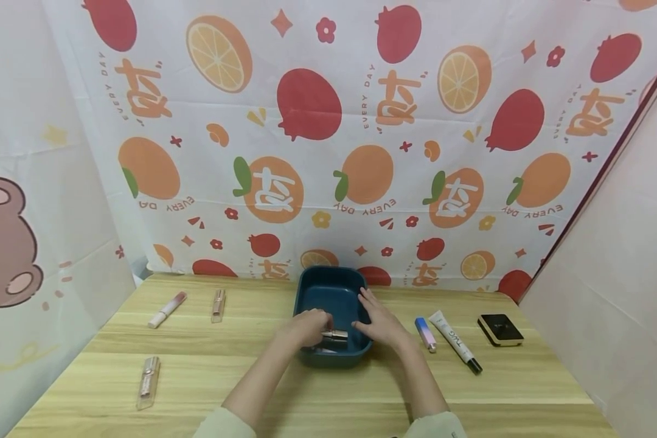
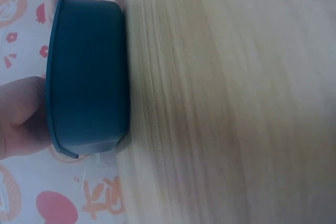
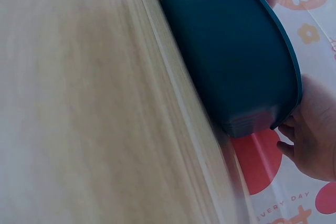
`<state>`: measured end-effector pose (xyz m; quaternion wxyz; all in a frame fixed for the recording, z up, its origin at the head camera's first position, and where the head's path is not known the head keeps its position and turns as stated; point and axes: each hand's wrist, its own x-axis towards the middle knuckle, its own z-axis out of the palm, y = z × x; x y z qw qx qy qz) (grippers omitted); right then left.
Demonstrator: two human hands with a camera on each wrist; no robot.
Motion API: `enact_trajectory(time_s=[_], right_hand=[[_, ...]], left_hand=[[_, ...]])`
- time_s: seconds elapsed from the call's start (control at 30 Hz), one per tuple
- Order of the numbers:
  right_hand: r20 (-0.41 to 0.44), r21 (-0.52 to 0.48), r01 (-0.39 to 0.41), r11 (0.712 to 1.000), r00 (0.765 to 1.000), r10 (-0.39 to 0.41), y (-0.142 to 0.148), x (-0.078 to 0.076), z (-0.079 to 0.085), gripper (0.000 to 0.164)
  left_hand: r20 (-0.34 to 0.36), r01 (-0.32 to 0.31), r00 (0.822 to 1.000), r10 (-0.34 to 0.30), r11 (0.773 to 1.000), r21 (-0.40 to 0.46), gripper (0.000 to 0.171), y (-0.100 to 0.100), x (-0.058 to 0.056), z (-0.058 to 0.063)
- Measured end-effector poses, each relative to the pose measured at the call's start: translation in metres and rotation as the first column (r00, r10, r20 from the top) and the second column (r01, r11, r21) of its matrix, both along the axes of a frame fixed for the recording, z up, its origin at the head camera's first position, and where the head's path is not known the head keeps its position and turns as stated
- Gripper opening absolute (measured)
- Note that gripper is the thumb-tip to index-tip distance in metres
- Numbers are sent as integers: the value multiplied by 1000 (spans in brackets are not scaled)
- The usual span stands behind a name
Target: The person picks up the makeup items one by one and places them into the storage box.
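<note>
A dark blue rectangular plastic bin [image 1: 333, 277] stands at the table's back centre. Over its left wall reaches my left hand [image 1: 306, 327], which holds a shiny gold lipstick tube [image 1: 336, 334] low inside it. My right hand [image 1: 382, 321] grips the right rim, with the thumb on the inner side; in the right wrist view some fingers [image 3: 286, 149] show outside the wall. A pale item [image 1: 323, 350] lies on the bin's floor, partly hidden. In the left wrist view the bin's wall [image 2: 89, 72] hides the left fingertips and the tube.
Left on the wooden table [image 1: 224, 365] lie a lip gloss tube [image 1: 167, 309] and two clear-cased lipsticks, one farther back [image 1: 218, 305] and one nearer [image 1: 148, 382]. To the right are a blue-pink tube [image 1: 425, 334], a white squeeze tube [image 1: 454, 340] and a black compact [image 1: 500, 330]. Behind hangs a fruit-print cloth [image 1: 317, 176].
</note>
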<state>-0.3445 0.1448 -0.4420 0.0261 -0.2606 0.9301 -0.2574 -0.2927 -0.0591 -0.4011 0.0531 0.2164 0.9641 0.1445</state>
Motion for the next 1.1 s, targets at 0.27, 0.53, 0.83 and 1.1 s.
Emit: enact_trajectory(time_s=[0.27, 0.53, 0.83, 1.1], right_hand=[[5, 15, 6, 1000, 1000, -6, 0, 0, -2, 68], [8, 0, 11, 1000, 1000, -11, 0, 1, 0, 67], [-1, -2, 10, 1000, 1000, -10, 0, 2, -1, 68], [-8, -9, 9, 1000, 1000, -9, 0, 2, -1, 70]], left_hand=[[23, -15, 1000, 15, 1000, 23, 19, 0, 0, -4], [5, -10, 1000, 10, 1000, 20, 21, 1, 3, 1], [-8, -2, 1000, 2, 999, 34, 21, -3, 4, 1], [3, -6, 1000, 6, 996, 83, 20, -6, 2, 3]])
